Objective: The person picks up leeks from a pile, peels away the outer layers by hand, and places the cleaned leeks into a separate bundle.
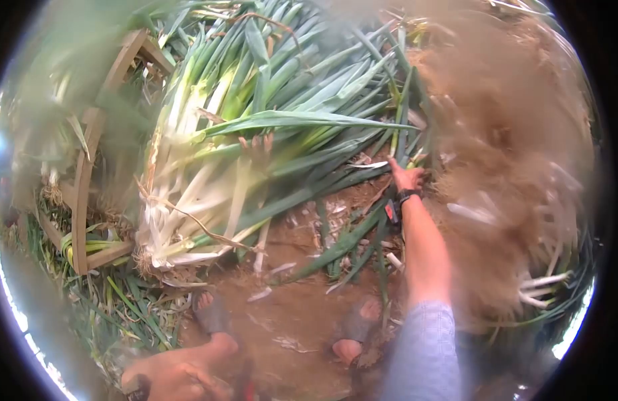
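Observation:
A large heap of long green onions point(289, 113) lies across the upper middle, with white stems and roots at the left and green leaves to the right. My right hand point(408, 178) reaches to the leafy side of the heap. Its thumb is spread from the other fingers against the leaves, and nothing is visibly lifted. A dark watch point(392, 211) with a red mark is on that wrist. My left hand point(182, 374), low at the left, is near my foot, away from the heap. Its fingers are blurred and partly cut off by the frame.
A wooden frame point(88, 180) stands left of the heap. My feet in sandals are on bare soil point(289, 321). Loose leaves point(345, 247) and white stem scraps lie around. More onions point(539, 291) lie at the right. Blur covers the upper left and right.

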Motion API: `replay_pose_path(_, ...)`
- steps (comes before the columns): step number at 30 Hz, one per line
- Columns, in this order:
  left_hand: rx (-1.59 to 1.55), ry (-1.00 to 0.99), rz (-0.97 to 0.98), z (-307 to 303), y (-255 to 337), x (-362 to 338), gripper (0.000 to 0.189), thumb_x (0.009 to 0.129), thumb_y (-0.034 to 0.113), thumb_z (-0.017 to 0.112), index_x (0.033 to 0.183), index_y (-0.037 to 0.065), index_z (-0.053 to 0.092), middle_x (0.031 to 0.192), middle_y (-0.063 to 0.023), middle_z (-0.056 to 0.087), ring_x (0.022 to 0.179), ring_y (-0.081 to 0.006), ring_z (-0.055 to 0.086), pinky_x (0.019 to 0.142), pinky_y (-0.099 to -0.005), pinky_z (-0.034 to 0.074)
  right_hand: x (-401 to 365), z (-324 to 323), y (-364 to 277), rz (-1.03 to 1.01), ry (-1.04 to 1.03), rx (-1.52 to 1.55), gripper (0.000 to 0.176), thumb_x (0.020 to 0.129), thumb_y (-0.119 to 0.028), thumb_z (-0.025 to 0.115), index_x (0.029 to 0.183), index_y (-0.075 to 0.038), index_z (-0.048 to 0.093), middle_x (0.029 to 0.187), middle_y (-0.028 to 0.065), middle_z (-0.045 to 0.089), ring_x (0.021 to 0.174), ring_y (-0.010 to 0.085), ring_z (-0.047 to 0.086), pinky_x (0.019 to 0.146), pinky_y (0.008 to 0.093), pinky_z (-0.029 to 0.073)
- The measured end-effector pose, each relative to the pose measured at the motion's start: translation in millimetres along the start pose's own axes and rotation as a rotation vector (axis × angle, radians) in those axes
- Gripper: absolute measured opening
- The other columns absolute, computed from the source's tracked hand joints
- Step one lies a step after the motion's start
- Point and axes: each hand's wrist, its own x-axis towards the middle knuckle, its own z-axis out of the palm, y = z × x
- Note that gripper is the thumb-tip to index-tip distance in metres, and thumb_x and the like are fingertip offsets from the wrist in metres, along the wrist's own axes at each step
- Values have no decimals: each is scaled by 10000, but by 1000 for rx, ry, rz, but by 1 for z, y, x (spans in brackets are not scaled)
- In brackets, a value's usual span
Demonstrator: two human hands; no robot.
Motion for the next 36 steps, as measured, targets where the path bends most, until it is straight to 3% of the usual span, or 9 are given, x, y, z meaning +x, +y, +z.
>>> replay_pose_path(4, -26, -37, -5, -17, -1, 2, 260, 995, 196, 580, 1150, -10, 550, 1041, -165, 651, 962, -254, 658, 839, -348, 533, 12, 46, 7, -288, 294, -229, 706, 780, -399, 763, 1251, 38, 469, 1319, 326, 518, 1251, 452, 518, 1041, 523, 427)
replay_pose_path(9, 21, -70, 152, -27, -8, -5, 278, 1031, 247, 546, 1130, -12, 556, 1009, -145, 646, 853, -211, 666, 695, -292, 519, -37, 21, 0, -351, -91, -120, 308, 811, -158, 603, 1038, 38, 535, 984, 280, 647, 952, 451, 637, 861, 498, 497)
replay_pose_path(10, 34, -88, 200, -27, -8, -8, 284, 1038, 257, 540, 1126, -12, 558, 1003, -141, 646, 831, -203, 668, 666, -281, 516, -11, 70, 51, -622, 19, 171, 281, 812, -139, 597, 1028, 30, 536, 942, 238, 648, 887, 387, 637, 826, 468, 497)
replay_pose_path(14, -20, -18, 97, -12, 7, -34, 493, 937, 367, 679, 1234, 0, 536, 1420, -288, 509, 1297, -315, 528, 1059, -421, 415, -179, 27, 13, -432, -618, 618, 327, 847, -122, 562, 1152, -7, 588, 916, 68, 625, 803, 160, 586, 705, 338, 500)
replay_pose_path(19, -244, 176, 473, 0, -23, -42, 528, 823, 122, 781, 1284, 7, 553, 1298, -132, 553, 1137, -223, 608, 1006, -331, 468, -393, -65, -39, -273, -1065, 718, 414, 835, -150, 628, 1221, -8, 584, 1060, 100, 654, 927, 201, 609, 832, 344, 511)
replay_pose_path(23, -272, 173, 668, -10, -27, -61, 450, 870, 148, 751, 1261, 27, 565, 1249, -85, 579, 1098, -191, 606, 959, -324, 480, -536, -139, -64, -931, -1278, 802, 372, 867, -68, 600, 1235, -19, 575, 1113, 108, 629, 1007, 248, 618, 849, 354, 517)
replay_pose_path(26, -601, 271, 832, -34, -39, -64, 266, 984, 183, 632, 1213, 54, 586, 1108, -42, 631, 1011, -159, 619, 874, -298, 506, -594, -159, -69, -1617, -880, 468, 466, 841, -76, 630, 1296, -26, 541, 1187, 167, 594, 1105, 347, 580, 943, 397, 486)
replay_pose_path(30, -515, 344, 1056, -82, -32, -113, 166, 1032, 235, 551, 1121, 100, 589, 1016, -40, 629, 969, -153, 617, 841, -325, 515, -658, -223, -72, -1953, -631, 306, 480, 879, -41, 579, 1346, 19, 481, 1319, 254, 513, 1266, 419, 484, 1050, 480, 418)
replay_pose_path(36, -706, 798, 1294, -300, -36, -221, 137, 940, 241, 693, 948, 126, 620, 825, -10, 615, 729, -170, 620, 674, -350, 523, -721, -348, -40, -1053, -1580, 1061, 423, 1053, -160, 457, 1397, 85, 429, 1406, 165, 519, 1303, 258, 514, 1110, 372, 399)
